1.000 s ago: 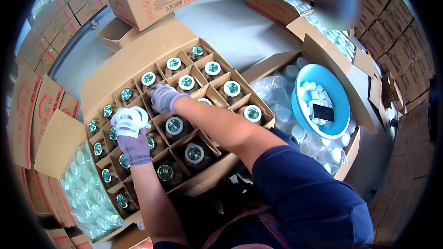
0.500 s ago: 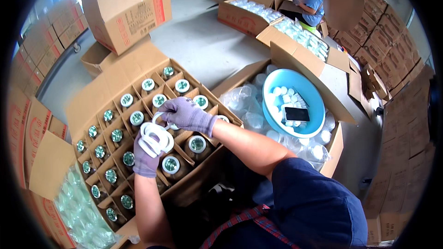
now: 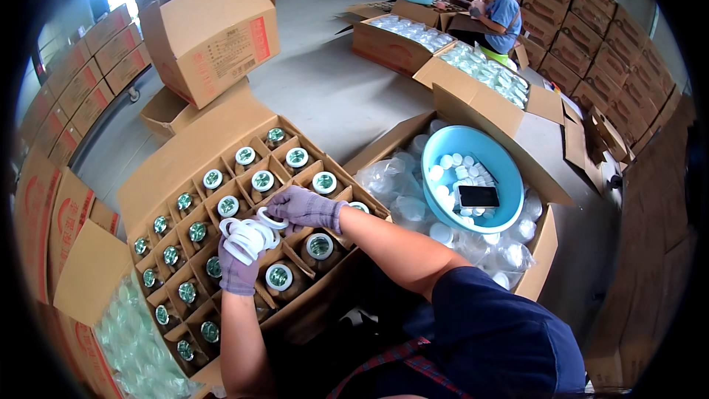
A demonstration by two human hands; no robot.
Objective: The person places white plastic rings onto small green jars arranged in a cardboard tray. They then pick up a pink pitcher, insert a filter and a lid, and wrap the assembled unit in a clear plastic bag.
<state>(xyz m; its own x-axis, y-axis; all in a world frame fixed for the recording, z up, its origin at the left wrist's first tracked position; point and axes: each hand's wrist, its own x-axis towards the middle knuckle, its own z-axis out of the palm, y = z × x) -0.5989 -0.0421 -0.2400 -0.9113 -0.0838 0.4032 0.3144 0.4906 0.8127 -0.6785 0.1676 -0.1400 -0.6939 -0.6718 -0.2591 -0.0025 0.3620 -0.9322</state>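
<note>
My left hand [image 3: 238,273], in a grey-purple glove, is closed around a loose bundle of white rings [image 3: 244,240]. My gloved right hand [image 3: 310,209] pinches a single white ring [image 3: 271,219] right beside that bundle. Both hands are over a divided carton [image 3: 210,214] of bottle-like vessels with shiny greenish mouths, one to a compartment. Toward the far and right side, several mouths carry a white ring, such as the vessel [image 3: 279,277] in front of my right hand. Vessels on the left, like this bare-mouthed one [image 3: 187,292], have none. The vessel directly under my hands is partly hidden.
A blue basin [image 3: 473,144] with white caps and a phone [image 3: 478,196] rests on a carton of clear plastic-wrapped pieces at right. Greenish wrapped pieces [image 3: 136,340] fill a box at lower left. A large carton [image 3: 210,44] stands beyond; a person [image 3: 501,18] sits far off.
The ring in my right hand has come lower and flatter, close against the bundle. My view has shifted slightly, so the scene sits lower. The far person's hands are now raised.
</note>
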